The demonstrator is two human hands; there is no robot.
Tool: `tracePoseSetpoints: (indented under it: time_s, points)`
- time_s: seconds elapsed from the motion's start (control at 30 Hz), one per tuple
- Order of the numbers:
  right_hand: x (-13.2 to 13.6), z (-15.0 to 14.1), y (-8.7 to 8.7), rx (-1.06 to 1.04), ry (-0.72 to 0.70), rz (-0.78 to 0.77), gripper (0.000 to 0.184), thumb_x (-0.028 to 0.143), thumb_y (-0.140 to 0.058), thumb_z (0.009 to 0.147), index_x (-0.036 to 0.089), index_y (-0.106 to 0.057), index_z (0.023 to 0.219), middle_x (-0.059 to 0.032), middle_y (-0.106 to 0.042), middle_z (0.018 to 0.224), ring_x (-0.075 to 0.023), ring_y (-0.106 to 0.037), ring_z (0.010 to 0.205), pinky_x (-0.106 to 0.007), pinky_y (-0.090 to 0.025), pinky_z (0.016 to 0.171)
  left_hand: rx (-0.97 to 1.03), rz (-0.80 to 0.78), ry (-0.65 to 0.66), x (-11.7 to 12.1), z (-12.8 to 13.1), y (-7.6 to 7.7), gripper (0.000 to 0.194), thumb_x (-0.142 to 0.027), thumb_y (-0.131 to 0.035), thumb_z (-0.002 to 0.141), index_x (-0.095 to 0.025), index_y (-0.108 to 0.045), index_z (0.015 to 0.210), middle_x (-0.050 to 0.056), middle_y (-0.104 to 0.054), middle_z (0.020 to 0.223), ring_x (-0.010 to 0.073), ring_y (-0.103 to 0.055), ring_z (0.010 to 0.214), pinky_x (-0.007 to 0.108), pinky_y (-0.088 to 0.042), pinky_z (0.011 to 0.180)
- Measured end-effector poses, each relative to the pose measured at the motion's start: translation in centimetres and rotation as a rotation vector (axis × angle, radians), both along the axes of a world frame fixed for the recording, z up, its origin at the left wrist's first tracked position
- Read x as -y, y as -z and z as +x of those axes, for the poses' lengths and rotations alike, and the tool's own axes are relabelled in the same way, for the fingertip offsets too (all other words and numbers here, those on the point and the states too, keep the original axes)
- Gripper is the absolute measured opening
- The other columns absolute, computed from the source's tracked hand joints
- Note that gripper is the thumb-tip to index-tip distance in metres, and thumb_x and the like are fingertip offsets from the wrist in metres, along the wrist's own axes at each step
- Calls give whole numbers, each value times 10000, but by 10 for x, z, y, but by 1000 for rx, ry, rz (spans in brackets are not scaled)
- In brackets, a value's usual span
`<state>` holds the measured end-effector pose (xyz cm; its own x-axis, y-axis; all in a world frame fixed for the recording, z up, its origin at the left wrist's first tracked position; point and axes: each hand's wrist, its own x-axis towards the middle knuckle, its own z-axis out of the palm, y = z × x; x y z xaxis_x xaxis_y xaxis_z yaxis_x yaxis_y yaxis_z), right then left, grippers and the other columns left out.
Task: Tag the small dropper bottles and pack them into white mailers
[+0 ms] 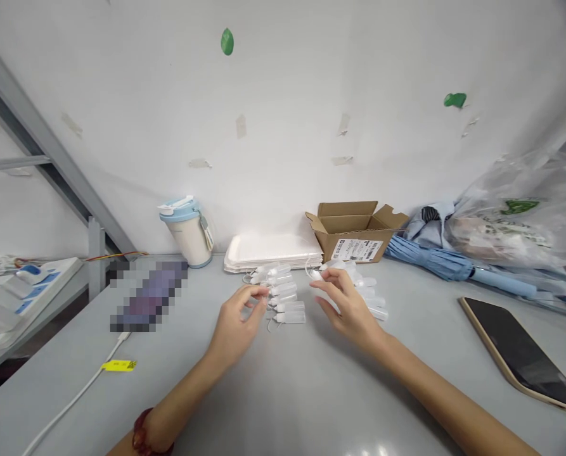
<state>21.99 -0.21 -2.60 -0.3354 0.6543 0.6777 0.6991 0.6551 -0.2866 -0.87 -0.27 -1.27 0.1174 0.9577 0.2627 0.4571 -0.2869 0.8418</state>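
Evidently, from my end of the head camera, the small translucent bottles [291, 313] lie at the centre of the frame in two groups, side by side; the right hand [352, 310] is loosely curled over the right-hand group, thumb apart, fingertips at a white cap [315, 275], and I cannot tell whether it grips; the left hand [235, 323] has thumb and forefinger nearly meeting beside the other group, and I cannot tell whether anything is pinched there. I judge that a careless brush of the fingers could roll the smooth bottles out of line; the looped strands [269, 324] at their ends could snag and drag a neighbour along. The right hand hides part of its group; the clear walls blur together, so I cannot count them; the cardboard box [328, 247], right of centre, shows only part of its inside; pixelation masks a purplish object [149, 294] at left.
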Motion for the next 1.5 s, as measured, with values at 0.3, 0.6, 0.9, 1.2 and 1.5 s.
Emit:
tracePoseSetpoints:
  time_s: [0.3,0.6,0.9,1.2,1.5]
  points:
    - [37,-22,-22,-247,-95,-424,104,245,-440,899,216,-534,936,-15,-586,792,-116,-508,630,-200,-400,504,14,-80,209,13,8,-4,361,-305,-494,842,-246,-514,1197,23,-615,979,144,-533,779,276,-442,733]
    - [35,-22,-23,-327,-72,-570,144,316,-424,907,215,-526,916,9,-560,715,-107,-450,576,-202,-332,472,210,-274,249,11,9,-5,194,-328,-536,815,-169,-647,814,11,-606,728,136,-526,708,250,-424,683]
    - [38,-25,-24,-365,-122,-707,186,375,-425,906,217,-510,954,-7,-611,782,-110,-454,565,-224,-302,473,412,-407,321,9,8,-6,223,-375,-543,815,-166,-621,821,10,-579,729,116,-502,648,239,-410,613]
    - [36,-28,-24,-366,-136,-747,184,376,-424,906,220,-509,953,-4,-628,812,-116,-504,633,-220,-342,510,466,-458,336,11,8,-5,212,-359,-538,822,-161,-613,811,16,-576,735,107,-497,640,229,-407,598]
    - [39,-31,-18,-324,-138,-741,184,359,-403,907,203,-489,954,-16,-615,761,-111,-457,547,-224,-314,468,264,-326,276,16,10,-6,180,-319,-523,815,-161,-587,756,7,-573,694,121,-502,645,237,-405,614]
